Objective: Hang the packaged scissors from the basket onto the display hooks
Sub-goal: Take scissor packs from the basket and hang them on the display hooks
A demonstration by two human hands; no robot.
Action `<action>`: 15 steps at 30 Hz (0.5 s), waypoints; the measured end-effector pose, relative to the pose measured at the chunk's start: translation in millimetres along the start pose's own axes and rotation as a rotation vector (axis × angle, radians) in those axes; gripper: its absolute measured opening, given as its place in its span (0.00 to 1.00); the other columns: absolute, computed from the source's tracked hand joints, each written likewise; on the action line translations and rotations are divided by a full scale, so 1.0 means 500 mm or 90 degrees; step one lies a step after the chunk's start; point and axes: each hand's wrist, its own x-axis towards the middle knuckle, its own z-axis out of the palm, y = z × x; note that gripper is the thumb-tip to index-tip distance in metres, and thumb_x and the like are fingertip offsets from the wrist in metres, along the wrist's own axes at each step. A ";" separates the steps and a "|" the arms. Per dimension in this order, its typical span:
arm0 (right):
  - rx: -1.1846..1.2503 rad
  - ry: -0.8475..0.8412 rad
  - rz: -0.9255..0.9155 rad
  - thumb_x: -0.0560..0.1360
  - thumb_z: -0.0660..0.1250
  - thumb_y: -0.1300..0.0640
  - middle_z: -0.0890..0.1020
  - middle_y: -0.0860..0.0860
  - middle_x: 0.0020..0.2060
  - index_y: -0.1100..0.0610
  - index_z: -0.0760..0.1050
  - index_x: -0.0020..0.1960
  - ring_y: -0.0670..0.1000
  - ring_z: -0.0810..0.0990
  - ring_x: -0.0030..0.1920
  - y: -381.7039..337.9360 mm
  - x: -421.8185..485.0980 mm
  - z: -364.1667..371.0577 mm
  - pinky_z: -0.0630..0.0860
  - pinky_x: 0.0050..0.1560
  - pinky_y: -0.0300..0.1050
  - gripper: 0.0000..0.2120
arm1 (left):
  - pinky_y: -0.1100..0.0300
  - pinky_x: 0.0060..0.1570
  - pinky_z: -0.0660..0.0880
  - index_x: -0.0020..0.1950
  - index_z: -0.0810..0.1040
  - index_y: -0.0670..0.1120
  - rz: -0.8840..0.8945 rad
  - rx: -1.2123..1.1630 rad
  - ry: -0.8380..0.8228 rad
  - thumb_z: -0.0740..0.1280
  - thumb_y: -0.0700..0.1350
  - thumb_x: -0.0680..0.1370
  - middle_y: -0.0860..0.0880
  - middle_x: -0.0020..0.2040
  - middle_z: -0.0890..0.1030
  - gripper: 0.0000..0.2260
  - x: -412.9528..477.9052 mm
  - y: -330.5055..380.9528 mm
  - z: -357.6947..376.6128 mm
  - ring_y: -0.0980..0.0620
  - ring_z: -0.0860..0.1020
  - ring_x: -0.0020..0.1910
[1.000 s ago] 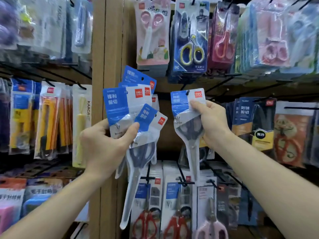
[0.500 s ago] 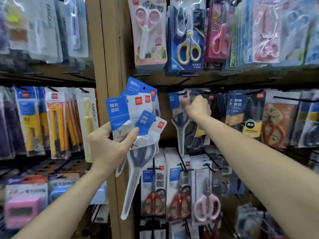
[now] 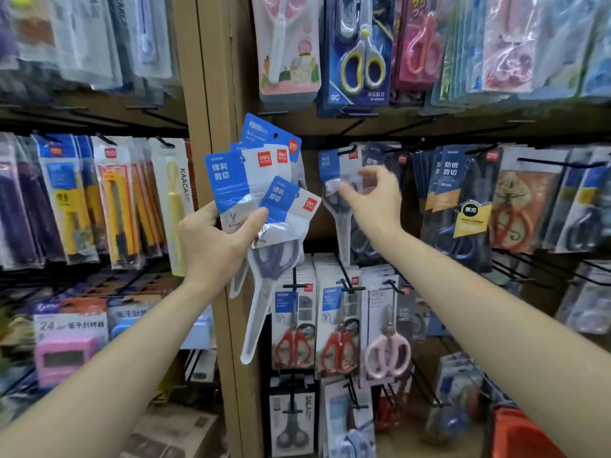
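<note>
The display wall, a wooden panel with black pegs, is seen across the whole frame and is filled with hanging packets. In the centre left of the frame, a fan of packaged scissors is gripped by the left hand, with the thumb laid across the front cards. Four or five packets are counted there, though the number is not certain.

Compared with one second earlier, the single packet is no longer carried in front of the shelf by the right hand. This hung packet is now found on the black hook, just right of the centre. The right hand is released, its fingers loosely spread before the scissor handles. Whether the thumb touches the sleeve cannot be told, because of blur. It is judged that one packet is placed and that the fan is left to be hung.

Each packet is made of a blue and white card with a red logo and a clear sleeve. Dark handles are seen inside, with the blades pointed downward.
</note>
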 end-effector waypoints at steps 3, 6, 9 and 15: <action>0.200 -0.267 0.113 0.80 0.70 0.46 0.84 0.50 0.57 0.56 0.76 0.66 0.51 0.83 0.58 -0.024 -0.069 0.010 0.82 0.55 0.44 0.19 | 0.70 0.47 0.78 0.56 0.84 0.48 -0.019 -0.016 -0.004 0.78 0.46 0.76 0.60 0.51 0.84 0.10 -0.001 0.001 0.001 0.63 0.84 0.52; 0.351 -0.334 0.160 0.76 0.70 0.43 0.86 0.56 0.57 0.60 0.78 0.63 0.56 0.84 0.59 -0.053 -0.096 0.024 0.82 0.60 0.53 0.24 | 0.68 0.49 0.79 0.56 0.84 0.49 -0.028 -0.027 -0.009 0.77 0.46 0.76 0.59 0.52 0.85 0.10 -0.002 0.006 -0.001 0.61 0.84 0.53; 0.418 -0.314 0.170 0.78 0.71 0.51 0.84 0.63 0.57 0.62 0.79 0.56 0.57 0.85 0.56 -0.066 -0.103 0.034 0.80 0.61 0.59 0.15 | 0.66 0.50 0.80 0.56 0.85 0.48 -0.035 -0.035 -0.011 0.77 0.48 0.75 0.58 0.52 0.85 0.11 -0.005 0.008 -0.005 0.61 0.84 0.53; 0.495 -0.285 0.184 0.81 0.69 0.58 0.87 0.56 0.50 0.60 0.78 0.52 0.54 0.87 0.51 -0.081 -0.097 0.023 0.83 0.44 0.47 0.05 | 0.70 0.42 0.78 0.53 0.85 0.48 -0.045 -0.046 -0.012 0.75 0.55 0.73 0.59 0.48 0.86 0.14 -0.005 0.029 -0.005 0.64 0.84 0.48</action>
